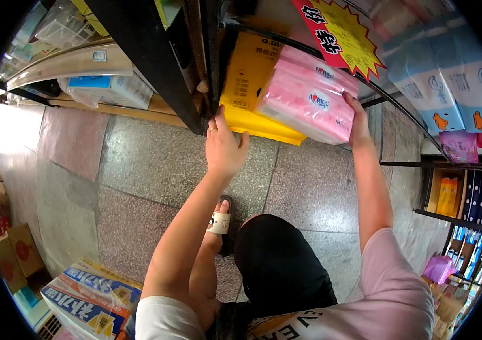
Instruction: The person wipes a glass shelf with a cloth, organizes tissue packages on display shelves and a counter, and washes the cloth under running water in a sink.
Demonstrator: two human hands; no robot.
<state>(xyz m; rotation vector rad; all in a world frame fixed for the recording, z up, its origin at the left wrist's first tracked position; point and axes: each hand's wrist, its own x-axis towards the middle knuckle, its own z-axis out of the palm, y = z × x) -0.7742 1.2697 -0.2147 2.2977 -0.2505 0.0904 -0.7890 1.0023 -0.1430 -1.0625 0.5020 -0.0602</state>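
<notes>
My right hand (359, 122) grips the right end of a pink pack of tissues (306, 105), its thumb over the top. A similar pink pack lies against its far side. Under and beside the tissues is a yellow package (244, 85) with black print, sticking out past the shelf front. My left hand (224, 147) is at the yellow package's left edge by the black post, fingers stretched forward and thumb apart. Its fingertips seem to touch the package; I see nothing held in it.
A black shelf post (156, 68) rises close on the left. Above the tissues hangs a yellow and red price sign (343, 37). Blue and white tissue packs (442, 79) stand at right. Printed cartons (91, 297) sit on the floor at lower left, near my left elbow.
</notes>
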